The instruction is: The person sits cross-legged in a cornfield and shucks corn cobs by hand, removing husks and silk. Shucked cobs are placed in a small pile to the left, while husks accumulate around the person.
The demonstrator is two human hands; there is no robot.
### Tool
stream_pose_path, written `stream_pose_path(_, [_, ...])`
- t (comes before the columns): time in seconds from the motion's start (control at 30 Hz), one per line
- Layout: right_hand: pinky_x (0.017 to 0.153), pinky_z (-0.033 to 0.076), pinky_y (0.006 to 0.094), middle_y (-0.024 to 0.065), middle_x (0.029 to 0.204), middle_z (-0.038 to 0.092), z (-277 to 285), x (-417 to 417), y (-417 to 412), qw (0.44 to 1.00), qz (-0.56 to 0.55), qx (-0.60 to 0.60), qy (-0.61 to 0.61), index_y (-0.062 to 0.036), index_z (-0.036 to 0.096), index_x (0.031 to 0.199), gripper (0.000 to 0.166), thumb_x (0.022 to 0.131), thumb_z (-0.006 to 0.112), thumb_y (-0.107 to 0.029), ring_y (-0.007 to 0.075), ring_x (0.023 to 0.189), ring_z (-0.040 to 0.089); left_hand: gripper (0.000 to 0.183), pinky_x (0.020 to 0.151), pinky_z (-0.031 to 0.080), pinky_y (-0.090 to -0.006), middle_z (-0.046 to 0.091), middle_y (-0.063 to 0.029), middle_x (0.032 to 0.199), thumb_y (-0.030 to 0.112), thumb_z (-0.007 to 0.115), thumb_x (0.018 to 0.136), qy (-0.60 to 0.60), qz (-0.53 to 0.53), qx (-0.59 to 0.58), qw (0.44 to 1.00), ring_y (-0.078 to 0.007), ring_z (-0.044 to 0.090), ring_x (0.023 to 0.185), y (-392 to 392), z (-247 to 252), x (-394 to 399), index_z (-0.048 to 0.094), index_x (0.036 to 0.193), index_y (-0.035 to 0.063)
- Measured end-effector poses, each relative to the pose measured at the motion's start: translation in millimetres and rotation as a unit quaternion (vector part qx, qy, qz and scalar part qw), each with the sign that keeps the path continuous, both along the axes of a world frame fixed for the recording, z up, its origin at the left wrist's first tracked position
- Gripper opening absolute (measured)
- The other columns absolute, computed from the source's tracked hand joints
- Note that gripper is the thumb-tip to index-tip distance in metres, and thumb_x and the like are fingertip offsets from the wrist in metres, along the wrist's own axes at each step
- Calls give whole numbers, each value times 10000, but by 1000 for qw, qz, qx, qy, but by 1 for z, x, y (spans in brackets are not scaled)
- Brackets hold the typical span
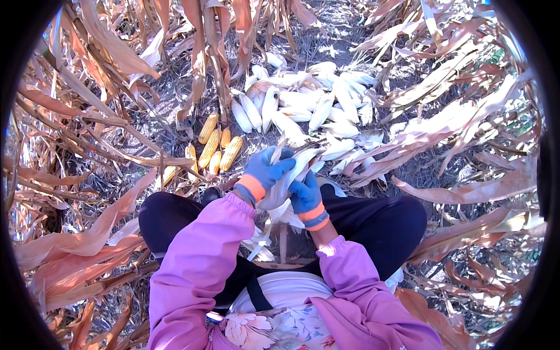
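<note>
My left hand, in a blue glove with an orange cuff, grips the pale dry husk of an ear of corn in front of my knees. On the other side of that ear, my right hand, gloved alike, holds the husk near its upper part. How much of the cob is bare inside the husk cannot be seen. Several husked yellow corn cobs lie on the ground ahead to the left. Beyond my hands, ahead and to the right, is a heap of corn ears in pale husks.
Dry standing corn stalks rise ahead and to the left. Long dry leaves reach in from the right, and others lie close at the left. Loose husks lie between my bent legs.
</note>
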State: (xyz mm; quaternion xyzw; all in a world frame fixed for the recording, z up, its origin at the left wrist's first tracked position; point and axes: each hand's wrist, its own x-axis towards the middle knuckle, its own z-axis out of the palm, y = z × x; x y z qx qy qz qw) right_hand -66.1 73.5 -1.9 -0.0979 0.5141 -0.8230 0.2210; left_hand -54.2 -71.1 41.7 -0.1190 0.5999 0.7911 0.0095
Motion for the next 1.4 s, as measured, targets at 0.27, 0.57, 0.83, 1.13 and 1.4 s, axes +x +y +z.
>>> stream_pose_path(0.27, [778, 430, 258, 52, 1047, 522, 1, 2, -3, 999, 12, -26, -21, -13, 406, 1188, 496, 699, 484, -44, 144, 926, 517, 211, 683, 462, -239, 625, -33, 822, 120, 661, 739, -9, 2, -42, 999, -92, 558, 737, -3, -3, 1, 625, 917, 13])
stream_pose_path(0.57, [831, 427, 300, 82, 1111, 507, -4, 3, 1, 998, 20, 22, 51, -30, 406, 1186, 466, 726, 462, 13, 185, 981, 523, 162, 642, 446, -226, 606, -7, 782, 114, 623, 749, -6, 69, 14, 997, -82, 536, 694, 4, -4, 4, 623, 872, 9])
stream_pose_path(0.83, [857, 393, 266, 66, 1166, 460, 26, 9, -13, 994, -4, -109, -8, -3, 292, 1292, 539, 808, 484, -144, 137, 1023, 463, 169, 627, 438, -226, 595, -7, 790, 129, 600, 771, 2, 161, -19, 987, -82, 521, 688, 6, -7, 4, 608, 887, 7])
stream_pose_path(1.13, [814, 437, 286, 99, 1092, 517, 23, -5, -17, 984, -70, 112, 116, 10, 357, 1223, 591, 725, 663, -79, 171, 952, 526, 148, 577, 380, -207, 551, 22, 732, 161, 573, 782, 47, 220, 35, 974, -57, 470, 641, 14, 13, 3, 606, 865, 43])
stream_pose_path(1.4, [834, 438, 340, 105, 1056, 530, 25, -12, -5, 986, -149, -61, -32, 8, 423, 1166, 428, 767, 573, 34, 211, 933, 542, 241, 463, 409, -258, 522, -35, 604, 254, 602, 797, 11, 357, 118, 927, -131, 495, 484, -25, 11, -8, 562, 889, 35])
